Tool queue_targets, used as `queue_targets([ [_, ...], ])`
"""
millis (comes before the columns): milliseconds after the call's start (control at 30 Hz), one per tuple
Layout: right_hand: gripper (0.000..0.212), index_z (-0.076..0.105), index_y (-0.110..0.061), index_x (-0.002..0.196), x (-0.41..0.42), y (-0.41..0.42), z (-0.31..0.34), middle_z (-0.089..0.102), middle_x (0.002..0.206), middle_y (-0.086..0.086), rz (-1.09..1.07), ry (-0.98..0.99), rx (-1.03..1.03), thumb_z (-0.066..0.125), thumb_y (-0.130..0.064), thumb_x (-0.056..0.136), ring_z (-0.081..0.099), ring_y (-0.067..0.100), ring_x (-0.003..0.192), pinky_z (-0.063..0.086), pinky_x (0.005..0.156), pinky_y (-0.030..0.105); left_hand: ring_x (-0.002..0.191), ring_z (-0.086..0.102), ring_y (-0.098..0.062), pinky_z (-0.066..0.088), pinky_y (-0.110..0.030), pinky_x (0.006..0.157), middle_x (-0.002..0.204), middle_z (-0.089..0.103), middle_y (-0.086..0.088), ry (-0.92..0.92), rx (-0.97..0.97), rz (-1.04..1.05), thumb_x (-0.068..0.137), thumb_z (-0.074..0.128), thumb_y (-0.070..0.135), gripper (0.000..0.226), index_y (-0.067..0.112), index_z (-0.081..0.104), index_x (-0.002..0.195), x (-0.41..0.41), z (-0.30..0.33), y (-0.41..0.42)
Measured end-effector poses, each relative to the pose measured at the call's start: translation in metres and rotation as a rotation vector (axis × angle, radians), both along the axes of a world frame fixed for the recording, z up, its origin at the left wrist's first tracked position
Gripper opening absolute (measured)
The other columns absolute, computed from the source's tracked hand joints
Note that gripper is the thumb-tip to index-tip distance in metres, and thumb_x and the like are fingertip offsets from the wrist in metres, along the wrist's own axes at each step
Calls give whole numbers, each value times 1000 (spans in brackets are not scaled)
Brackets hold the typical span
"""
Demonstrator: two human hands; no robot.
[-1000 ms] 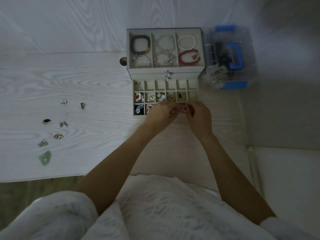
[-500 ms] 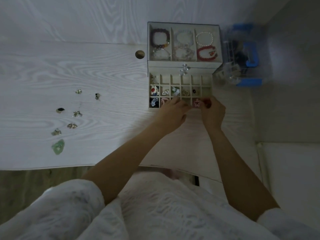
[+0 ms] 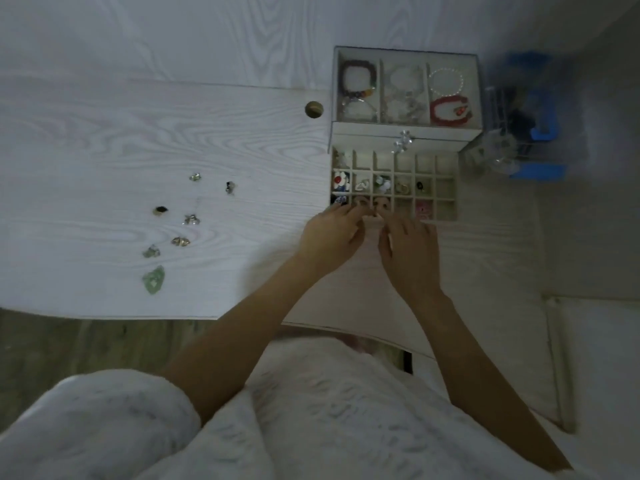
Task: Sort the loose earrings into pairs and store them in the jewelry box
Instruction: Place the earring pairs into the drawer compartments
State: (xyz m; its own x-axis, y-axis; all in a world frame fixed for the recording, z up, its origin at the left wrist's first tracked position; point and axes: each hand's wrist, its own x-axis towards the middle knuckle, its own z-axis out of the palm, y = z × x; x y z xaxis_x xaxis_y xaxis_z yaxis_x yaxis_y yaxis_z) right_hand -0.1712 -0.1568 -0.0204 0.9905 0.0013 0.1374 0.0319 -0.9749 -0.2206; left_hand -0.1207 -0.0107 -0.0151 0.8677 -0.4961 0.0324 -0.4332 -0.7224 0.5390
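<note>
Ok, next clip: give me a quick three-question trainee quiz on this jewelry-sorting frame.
1. True or false: the loose earrings lie on the table to the left of the jewelry box.
2. Multiple choice: the red bracelet sits in which top-tray compartment? A left, B middle, C right.
3. Fill in: both hands, the left hand and the right hand, are at the ____ edge of the open earring drawer.

Key: 1 true; 2 C; 3 near (front). Whether the fingers hold an earring cannot be told from the head view.
</note>
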Motion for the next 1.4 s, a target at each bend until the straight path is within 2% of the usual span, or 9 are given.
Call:
queue_targets([
  [167,23,67,-10,96,12,87,-12,68,79,10,328,174,87,50,-9,81,64,31,76,47,72,37,78,63,-14,45,-24,66,89,69,5,154,7,361,90,54,27,22,24,63,110,-27,-3,118],
  [333,33,54,-12,124,25,182,-14,58,116,10,540,471,225,49,-11,91,56,26,102,50,82,40,91,58,-27,47,-33,77,104,65,-6,120,-23,681,82,64,16,28,17,63,110,-64,-20,215],
  [433,42,47,-13,132,29,230,-18,48,125,8,589,526,317,54,-11,91,57,24,98,50,81,35,98,56,-30,51,-42,84,115,55,-13,184,-66,926,77,71,17,46,14,57,120,-84,-32,260],
  [533,42,46,-10,132,31,273,-24,46,127,9,639,540,313,55,-13,91,56,25,101,47,83,34,103,55,-29,50,-42,89,122,49,-16,290,-79,1005,77,74,24,59,10,49,128,-89,-37,281],
  [667,43,43,-9,133,35,313,-30,46,133,11,775,441,113,50,-5,91,45,29,121,44,92,37,103,55,-29,44,-34,85,116,55,-15,281,-76,940,82,67,17,44,8,54,123,-82,-40,285],
  [800,41,45,-10,129,35,325,-33,51,129,9,768,408,55,51,-3,90,48,27,117,45,87,36,91,61,-23,46,-31,80,100,64,-7,323,-83,931,83,64,20,26,15,62,109,-78,-44,293],
  [1100,14,60,-6,100,25,292,-36,56,101,12,572,414,236,53,-13,90,58,27,84,44,65,32,79,61,-24,43,-27,70,91,65,-9,220,-40,645,84,63,12,13,12,69,95,-71,-40,277],
  [1233,10,61,-5,83,20,249,-38,58,88,11,416,393,334,57,-13,87,56,27,76,49,66,40,72,63,-30,51,-33,66,87,67,-14,167,-11,450,81,62,4,16,8,71,93,-58,-40,251],
  [1400,8,60,-7,83,8,184,-37,58,88,9,240,361,350,56,-12,87,55,24,74,48,67,38,72,62,-34,51,-37,62,85,67,-16,160,40,235,82,60,8,13,6,69,91,-41,-43,197],
])
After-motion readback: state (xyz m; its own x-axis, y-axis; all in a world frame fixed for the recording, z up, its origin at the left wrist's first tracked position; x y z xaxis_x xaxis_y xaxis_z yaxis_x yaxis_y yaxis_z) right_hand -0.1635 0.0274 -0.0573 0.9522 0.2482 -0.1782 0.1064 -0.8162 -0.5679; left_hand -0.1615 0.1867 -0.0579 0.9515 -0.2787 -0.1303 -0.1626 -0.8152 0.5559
